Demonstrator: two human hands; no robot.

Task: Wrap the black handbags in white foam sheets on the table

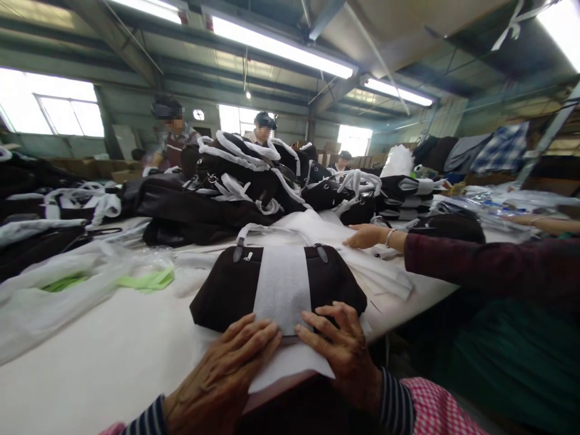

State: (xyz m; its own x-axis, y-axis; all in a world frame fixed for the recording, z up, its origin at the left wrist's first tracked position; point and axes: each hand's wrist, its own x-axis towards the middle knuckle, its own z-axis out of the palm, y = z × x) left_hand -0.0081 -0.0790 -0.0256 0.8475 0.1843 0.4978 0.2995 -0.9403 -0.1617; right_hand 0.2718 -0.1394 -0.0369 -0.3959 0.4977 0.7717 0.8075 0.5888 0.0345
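Note:
A black handbag (231, 287) lies flat on the white table in front of me, its handle (258, 229) wrapped in white material. Around the bag's middle runs a white paper band (284, 284). My left hand (231, 362) rests with fingers stretched out on the bag's near edge, at the left of the band. On the band's right side, my right hand (342, 344) presses with its fingers spread. Under the near edge of the bag a white sheet (290, 370) sticks out towards me. Neither hand grips anything.
Beyond the bag is a heap of black bags (181, 196) with white-wrapped handles. A co-worker's hand (369, 235) reaches in from the right over white sheets (385, 275). Clear plastic with green pieces (147, 280) lies on the left. Other people (174, 136) stand behind the heap.

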